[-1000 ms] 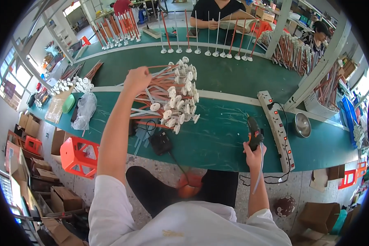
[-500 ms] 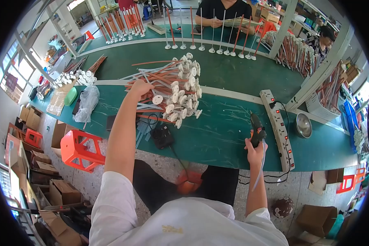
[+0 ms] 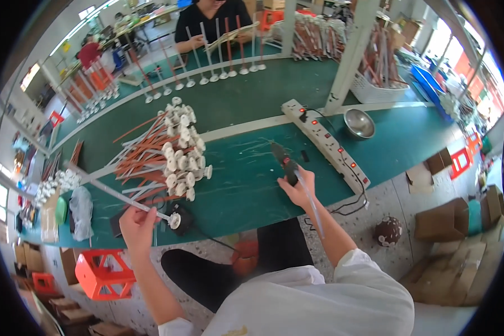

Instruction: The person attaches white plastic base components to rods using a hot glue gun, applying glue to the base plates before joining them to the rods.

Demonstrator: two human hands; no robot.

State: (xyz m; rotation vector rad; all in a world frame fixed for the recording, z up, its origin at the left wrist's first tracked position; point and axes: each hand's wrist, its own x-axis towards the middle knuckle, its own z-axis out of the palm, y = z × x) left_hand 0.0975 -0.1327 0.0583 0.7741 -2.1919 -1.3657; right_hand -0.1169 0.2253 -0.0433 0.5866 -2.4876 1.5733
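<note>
Between the fingers of my left hand (image 3: 138, 228) is a pale grey stick with a white round base (image 3: 130, 200), tilted so that its base end points right. In my right hand (image 3: 300, 189) is a dark hot glue gun (image 3: 286, 162), nozzle toward the far side, held over the green table (image 3: 246, 193). A long translucent glue stick (image 3: 312, 205) trails from its back end. Beyond my left hand lies a heap of red-brown and grey sticks with white round bases (image 3: 176, 148), their bases toward the right.
A white power strip (image 3: 325, 140) with lit switches and a metal bowl (image 3: 359, 124) lie right of the glue gun. Similar sticks stand upright in a row (image 3: 214, 77) at the far side, before a person in black (image 3: 213, 25). A red stool (image 3: 103, 274) stands at lower left.
My left hand has drawn back from the heap toward me, now with one grey stick in it. The glue gun has stayed in my right hand; the view has turned to the right.
</note>
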